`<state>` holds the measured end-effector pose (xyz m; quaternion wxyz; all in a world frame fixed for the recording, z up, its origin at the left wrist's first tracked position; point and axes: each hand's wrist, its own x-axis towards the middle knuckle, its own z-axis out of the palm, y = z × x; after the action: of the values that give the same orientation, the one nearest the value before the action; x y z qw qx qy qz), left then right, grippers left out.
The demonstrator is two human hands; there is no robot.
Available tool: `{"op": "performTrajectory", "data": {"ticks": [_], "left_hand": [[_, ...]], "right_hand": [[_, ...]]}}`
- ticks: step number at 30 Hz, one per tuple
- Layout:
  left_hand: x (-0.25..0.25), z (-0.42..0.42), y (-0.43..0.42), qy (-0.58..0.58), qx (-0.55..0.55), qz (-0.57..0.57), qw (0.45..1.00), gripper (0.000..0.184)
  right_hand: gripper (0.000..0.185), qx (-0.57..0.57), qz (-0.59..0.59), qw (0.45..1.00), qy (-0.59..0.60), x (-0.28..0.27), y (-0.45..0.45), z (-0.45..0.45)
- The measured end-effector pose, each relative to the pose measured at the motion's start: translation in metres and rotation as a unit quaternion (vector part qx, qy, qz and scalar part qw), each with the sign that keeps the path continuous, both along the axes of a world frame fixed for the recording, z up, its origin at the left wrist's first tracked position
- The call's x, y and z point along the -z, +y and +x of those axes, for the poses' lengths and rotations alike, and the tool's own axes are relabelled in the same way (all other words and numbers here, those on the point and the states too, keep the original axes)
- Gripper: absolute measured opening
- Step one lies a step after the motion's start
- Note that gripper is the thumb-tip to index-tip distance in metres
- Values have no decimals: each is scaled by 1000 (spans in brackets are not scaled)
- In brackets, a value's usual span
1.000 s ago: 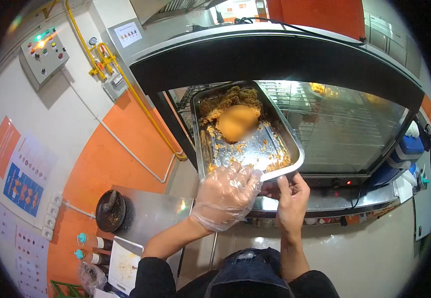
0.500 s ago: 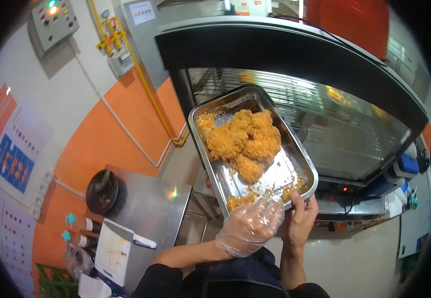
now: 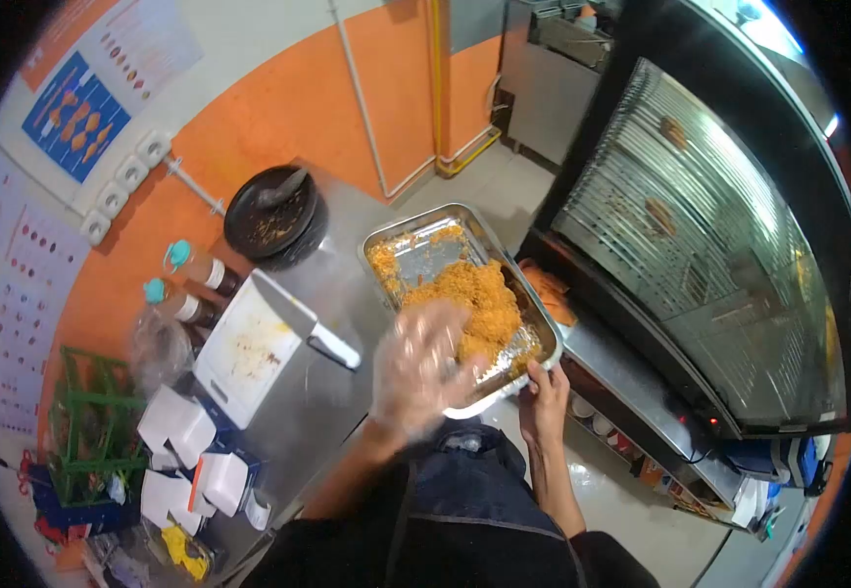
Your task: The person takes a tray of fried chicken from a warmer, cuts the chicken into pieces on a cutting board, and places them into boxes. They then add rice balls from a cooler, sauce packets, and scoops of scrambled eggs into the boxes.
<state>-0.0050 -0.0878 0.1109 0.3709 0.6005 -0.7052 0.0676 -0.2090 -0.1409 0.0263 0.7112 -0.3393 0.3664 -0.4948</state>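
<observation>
My right hand (image 3: pixel 543 404) clasps the near rim of the tray (image 3: pixel 484 400), perhaps carrying it alone: my gloved left hand (image 3: pixel 420 367) has shifted, fingers spread, contact unclear. The tray, breaded pieces (image 3: pixel 487 299) inside, has swung from the cabinet (image 3: pixel 729 294) toward the counter (image 3: pixel 335 279) left of it.

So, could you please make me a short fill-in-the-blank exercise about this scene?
1. The left hand wears a clear plastic ____, while the right hand, gripping the metal tray of breaded food, is bare.
2. The knife has a ____ handle.
3. The teal-capped bottles number ____.
4. The lower wall is painted ____.

Missing words: glove; white; two; orange.
</observation>
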Motion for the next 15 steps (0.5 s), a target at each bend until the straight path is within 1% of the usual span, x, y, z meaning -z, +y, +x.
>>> {"op": "performTrajectory", "data": {"ticks": [1,3,4,5,6,8,9,11,12,14,15], "left_hand": [[6,15,-3,0,-76,68,995,64],[39,48,-10,-51,-77,199,976,73],[46,60,-13,-37,-80,248,965,74],[54,75,-16,-22,-81,295,952,75],[66,90,-21,-17,-89,296,951,75],[93,119,-25,16,-95,330,939,67],[103,131,-27,19,-101,330,938,67],[123,145,-29,8,-106,316,943,52],[140,150,-30,14,-115,316,942,52],[172,161,-37,-40,-172,247,953,41],[185,168,-39,-36,-187,247,950,41]], "right_hand": [[36,-10,12,1000,-16,6,2,14],[25,-3,51,998,28,26,1,42],[24,-13,52,998,37,41,0,48],[33,-59,25,997,43,73,-8,48],[32,-72,28,996,40,85,-14,58],[31,-94,33,994,36,102,-26,81],[30,-112,21,992,46,111,-34,92],[29,-139,10,988,59,126,-43,111],[28,-134,36,989,47,134,-47,123],[30,-135,65,988,28,154,-53,144],[30,-143,77,986,27,156,-57,153]]}}
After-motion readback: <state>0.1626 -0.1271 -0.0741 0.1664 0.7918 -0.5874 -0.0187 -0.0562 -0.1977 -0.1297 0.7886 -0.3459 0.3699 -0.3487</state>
